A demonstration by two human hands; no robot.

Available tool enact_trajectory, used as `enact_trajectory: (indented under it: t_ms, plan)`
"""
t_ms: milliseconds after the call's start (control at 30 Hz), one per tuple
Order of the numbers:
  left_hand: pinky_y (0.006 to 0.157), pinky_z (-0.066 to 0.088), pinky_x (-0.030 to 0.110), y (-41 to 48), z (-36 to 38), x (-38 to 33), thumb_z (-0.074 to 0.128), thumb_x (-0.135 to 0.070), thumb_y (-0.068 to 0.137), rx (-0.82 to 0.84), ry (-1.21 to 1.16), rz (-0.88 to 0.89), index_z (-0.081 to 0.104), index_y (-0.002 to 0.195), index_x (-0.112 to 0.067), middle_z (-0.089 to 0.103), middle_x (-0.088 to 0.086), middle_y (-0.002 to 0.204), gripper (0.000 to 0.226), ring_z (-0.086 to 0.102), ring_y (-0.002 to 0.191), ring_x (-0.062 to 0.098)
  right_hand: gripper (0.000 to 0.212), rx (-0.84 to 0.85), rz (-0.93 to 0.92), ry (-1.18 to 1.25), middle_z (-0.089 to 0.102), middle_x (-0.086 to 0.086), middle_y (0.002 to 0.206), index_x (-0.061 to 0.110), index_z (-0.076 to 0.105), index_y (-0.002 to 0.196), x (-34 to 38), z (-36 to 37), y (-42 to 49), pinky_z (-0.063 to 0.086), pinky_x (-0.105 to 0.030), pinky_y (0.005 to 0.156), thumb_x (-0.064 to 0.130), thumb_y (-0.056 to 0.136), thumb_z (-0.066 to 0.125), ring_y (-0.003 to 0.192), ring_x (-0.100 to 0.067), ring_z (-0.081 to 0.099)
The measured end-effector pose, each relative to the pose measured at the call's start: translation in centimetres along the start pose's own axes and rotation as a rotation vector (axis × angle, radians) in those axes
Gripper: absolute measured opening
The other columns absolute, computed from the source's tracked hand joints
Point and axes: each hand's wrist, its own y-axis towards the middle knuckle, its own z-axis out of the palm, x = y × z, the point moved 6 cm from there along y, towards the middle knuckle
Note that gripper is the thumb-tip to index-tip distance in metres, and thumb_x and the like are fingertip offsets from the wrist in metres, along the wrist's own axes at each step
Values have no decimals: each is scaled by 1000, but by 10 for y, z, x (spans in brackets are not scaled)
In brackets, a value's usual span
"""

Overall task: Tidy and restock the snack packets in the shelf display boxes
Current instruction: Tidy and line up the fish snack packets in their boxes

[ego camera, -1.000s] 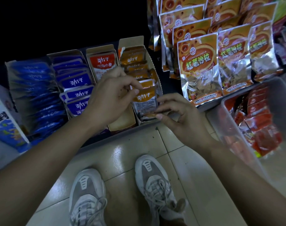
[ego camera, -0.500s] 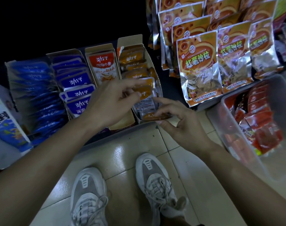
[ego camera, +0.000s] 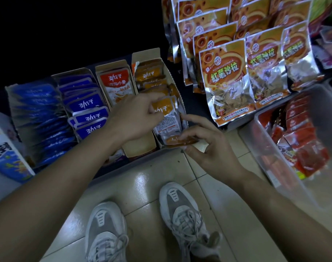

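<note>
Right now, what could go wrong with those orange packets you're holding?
The front orange packets stick out past the orange box at its front, above the floor. If the right hand lets go, they might slide out. The left hand pinches only one packet's top, so that grip could slip or crease it.

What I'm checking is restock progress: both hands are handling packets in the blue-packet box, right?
Not the blue one. In the head view, the left hand and right hand are handling packets in the orange-packet box; the blue packets lie further left.
</note>
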Motion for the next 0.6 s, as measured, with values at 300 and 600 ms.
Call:
enact_trajectory:
  t_ms: [300,600]
  plan:
    - [70,57,31,-39,-12,-8,74,-24,88,-86,-266,2,71,115,-25,74,-14,86,27,67,72,1,18,-156,-38,28,60,-8,122,5,73,96,-4,-9,-7,53,-33,90,-3,81,77,115,-20,60]
    - [64,54,20,-69,-32,-10,79,-33,82,-427,-375,-53,72,83,-18,71,-12,81,17,67,76,12,19,-131,-7,113,70,-5,107,4,72,99,-12,-4,-10,55,-48,87,1,81,77,105,-24,66]
